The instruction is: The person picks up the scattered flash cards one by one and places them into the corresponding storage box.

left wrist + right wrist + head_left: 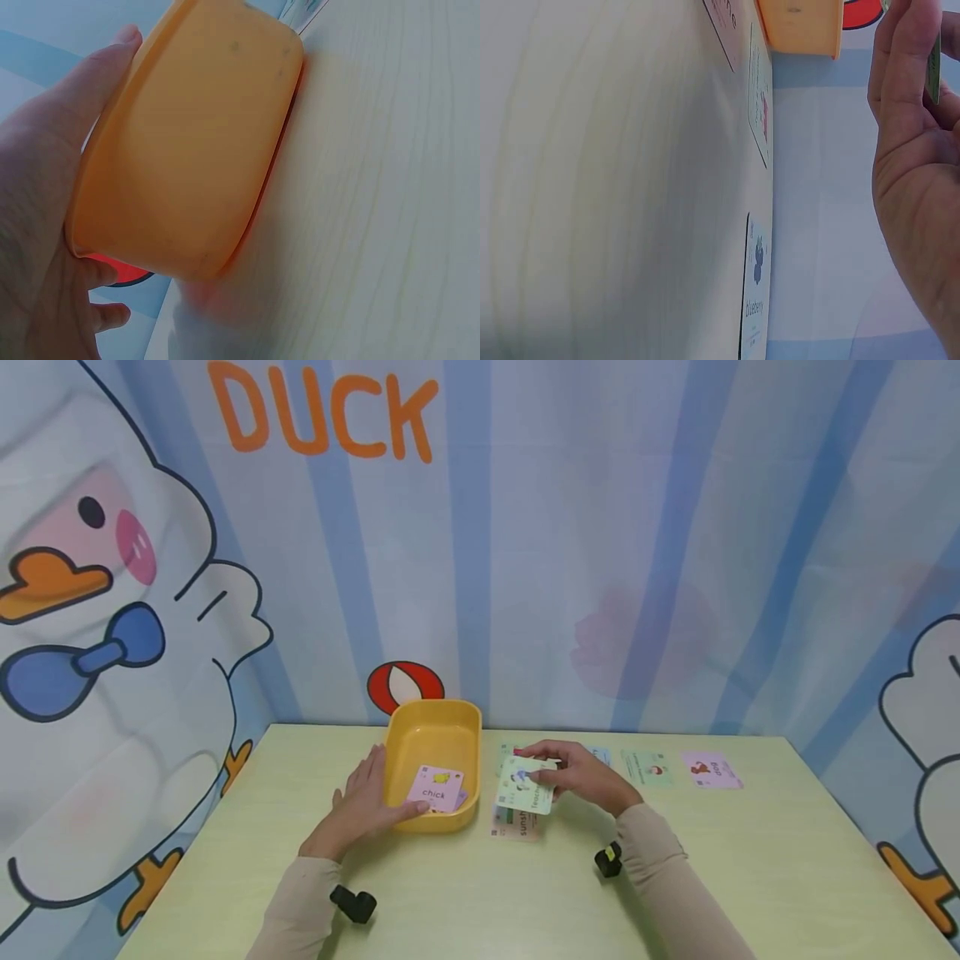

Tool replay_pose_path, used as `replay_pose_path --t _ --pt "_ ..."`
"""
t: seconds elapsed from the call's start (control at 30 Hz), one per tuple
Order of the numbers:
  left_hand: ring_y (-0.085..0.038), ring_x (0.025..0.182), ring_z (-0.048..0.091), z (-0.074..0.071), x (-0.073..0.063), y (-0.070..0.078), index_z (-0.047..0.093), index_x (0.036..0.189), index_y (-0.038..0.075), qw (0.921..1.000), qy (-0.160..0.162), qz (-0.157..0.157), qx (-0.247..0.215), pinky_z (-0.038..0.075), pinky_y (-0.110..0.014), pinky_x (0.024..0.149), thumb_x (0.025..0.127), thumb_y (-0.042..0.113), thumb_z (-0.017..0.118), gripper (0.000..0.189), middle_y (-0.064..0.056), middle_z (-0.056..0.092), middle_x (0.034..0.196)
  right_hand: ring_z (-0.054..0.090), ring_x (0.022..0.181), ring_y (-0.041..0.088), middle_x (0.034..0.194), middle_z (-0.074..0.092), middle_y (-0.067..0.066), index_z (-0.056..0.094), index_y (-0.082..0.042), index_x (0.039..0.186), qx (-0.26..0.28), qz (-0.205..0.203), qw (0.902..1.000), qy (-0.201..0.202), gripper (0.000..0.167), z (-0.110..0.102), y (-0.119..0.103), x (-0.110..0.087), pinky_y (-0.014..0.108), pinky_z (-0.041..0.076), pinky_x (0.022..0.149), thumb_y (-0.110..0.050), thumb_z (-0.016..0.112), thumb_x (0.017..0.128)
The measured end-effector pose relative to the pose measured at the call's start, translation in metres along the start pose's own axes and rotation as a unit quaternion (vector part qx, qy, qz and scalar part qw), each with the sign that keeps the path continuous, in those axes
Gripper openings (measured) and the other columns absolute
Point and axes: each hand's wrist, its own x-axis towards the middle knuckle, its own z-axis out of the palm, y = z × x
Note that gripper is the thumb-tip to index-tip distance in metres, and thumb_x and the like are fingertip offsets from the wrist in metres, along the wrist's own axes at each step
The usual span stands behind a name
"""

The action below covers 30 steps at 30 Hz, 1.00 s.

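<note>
My right hand (pixel 588 774) pinches a pale green card (pixel 525 785) with a figure and a word that seems to begin "teache". It holds the card just above a pink "sunsh…" card (pixel 514 825), whose upper part is covered. Against the left front corner of the yellow bin (pixel 471 814) rests my left hand (pixel 358 806), its fingers extended along the side and its thumb over the front rim. Inside the bin lies a pink "chick" card (pixel 435 787), partly over a purple card (pixel 461 798).
Behind the right hand lie a green card (pixel 507 752) and a blue "blueberry" card (pixel 756 292). Farther right are a green card with a red and white picture (pixel 648 768) and a purple "dog" card (pixel 711 770). A printed curtain (pixel 555 568) hangs behind the table (pixel 480 902).
</note>
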Motion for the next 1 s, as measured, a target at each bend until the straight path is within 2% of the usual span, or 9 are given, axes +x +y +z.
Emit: replay_pose_path --t 0.27,0.47,0.7,1.0 --pt "-0.041 0.155 0.004 0.000 0.001 0.000 -0.005 0.163 0.011 1.0000 0.001 -0.001 0.005 0.003 -0.078 0.114 0.073 0.082 0.066 0.135 -0.014 -0.001 0.171 0.064 0.092 0.028 0.144 0.055 0.002 0.063 -0.023 0.136 0.007 0.005 0.9999 0.005 0.039 0.004 -0.002 0.005 0.043 0.061 0.072 -0.030 0.070 0.098" --pt "-0.040 0.155 0.004 0.000 0.002 -0.001 -0.005 0.163 0.011 1.0000 0.000 -0.004 0.005 0.003 -0.078 0.114 0.072 0.082 0.066 0.136 -0.013 0.000 0.171 0.066 0.095 0.026 0.145 0.055 0.003 0.063 -0.022 0.137 0.013 0.000 0.9999 0.009 0.039 0.008 -0.001 0.010 0.042 0.061 0.072 -0.025 0.069 0.099" --pt "-0.040 0.155 0.003 0.001 0.001 -0.002 -0.005 0.164 0.012 1.0000 0.000 0.001 0.000 0.002 -0.079 0.114 0.073 0.080 0.067 0.135 -0.013 -0.001 0.171 0.065 0.091 0.027 0.144 0.055 0.002 0.064 -0.024 0.136 0.008 -0.006 0.9999 0.001 0.038 0.012 -0.003 0.015 0.042 0.061 0.072 -0.027 0.069 0.099" --pt "-0.040 0.155 0.004 0.002 0.001 -0.001 -0.005 0.164 0.013 1.0000 0.000 0.000 -0.005 0.003 -0.079 0.114 0.074 0.076 0.070 0.133 -0.013 -0.001 0.171 0.065 0.104 0.027 0.145 0.054 0.002 0.063 -0.022 0.137 0.025 -0.006 0.9996 -0.007 0.040 0.017 -0.005 0.020 0.052 0.060 0.075 -0.026 0.069 0.098"
